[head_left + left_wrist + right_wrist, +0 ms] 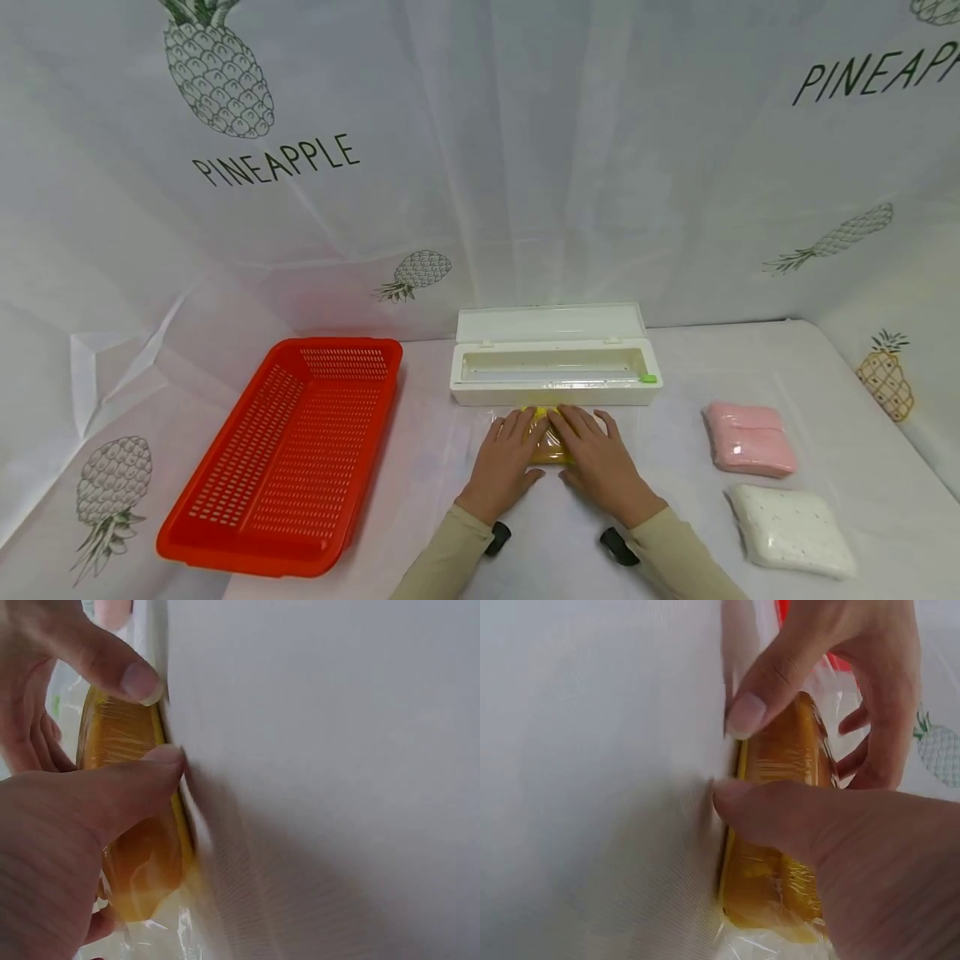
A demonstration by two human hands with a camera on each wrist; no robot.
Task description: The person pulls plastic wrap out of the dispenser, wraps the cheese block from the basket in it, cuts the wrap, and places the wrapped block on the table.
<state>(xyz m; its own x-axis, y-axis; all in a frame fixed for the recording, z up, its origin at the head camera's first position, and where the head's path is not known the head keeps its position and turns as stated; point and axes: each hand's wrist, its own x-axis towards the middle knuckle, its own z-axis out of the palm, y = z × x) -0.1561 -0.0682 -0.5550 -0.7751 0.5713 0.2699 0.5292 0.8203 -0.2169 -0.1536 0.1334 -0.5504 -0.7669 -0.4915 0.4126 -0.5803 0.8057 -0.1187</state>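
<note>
A flat yellow-brown packet (551, 452) in clear cling film lies on the table before the white film dispenser. My left hand (504, 465) holds its left side, fingers over the top and thumb at the near edge. From the right, my right hand (603, 467) grips it the same way. In the left wrist view the thumbs press close together along the near edge of the packet (142, 859). Loose clear film (769, 946) spreads past one end in the right wrist view. Fingers partly cover the packet's top.
The white dispenser (555, 393) stands behind the hands with its lid raised and a green slider (648, 379) at its right. A red plastic basket (360, 492) sits at left. On the right lie a pink wrapped packet (750, 439) and a white speckled one (793, 531).
</note>
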